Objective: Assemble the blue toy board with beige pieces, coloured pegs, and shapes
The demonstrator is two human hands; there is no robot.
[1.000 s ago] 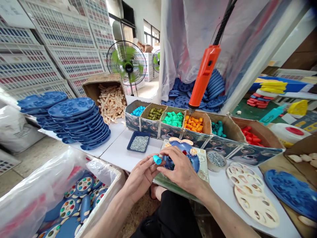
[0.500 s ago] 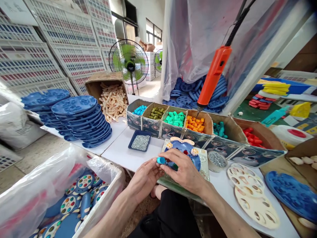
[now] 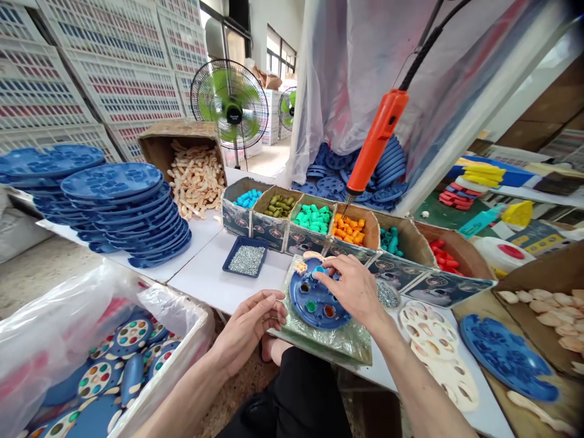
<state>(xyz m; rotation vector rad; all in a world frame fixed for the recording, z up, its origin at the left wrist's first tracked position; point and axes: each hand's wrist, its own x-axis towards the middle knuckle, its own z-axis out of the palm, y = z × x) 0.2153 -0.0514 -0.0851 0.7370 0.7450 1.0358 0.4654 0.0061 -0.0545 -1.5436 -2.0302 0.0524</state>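
My right hand pinches a small light-blue plastic cup over the upper part of a round blue plastic plate. Whether the cup sits in a hole there cannot be told, as the fingers partly cover it. Other holes of the plate show dark, green and orange-brown cups, and a pale paw-like piece lies by its rim. The plate rests on a board wrapped in clear plastic. My left hand is held just left of the board, fingers slightly curled and apart, with nothing in it.
A row of cardboard bins holds cups sorted by colour. An orange electric screwdriver hangs above. Left are a tray of screws, stacked blue plates and a plastic-lined crate. Cream plates lie right.
My right hand has carried the light-blue cup from between both hands onto the blue plate. My left hand has let go and drawn left. The view has shifted slightly.
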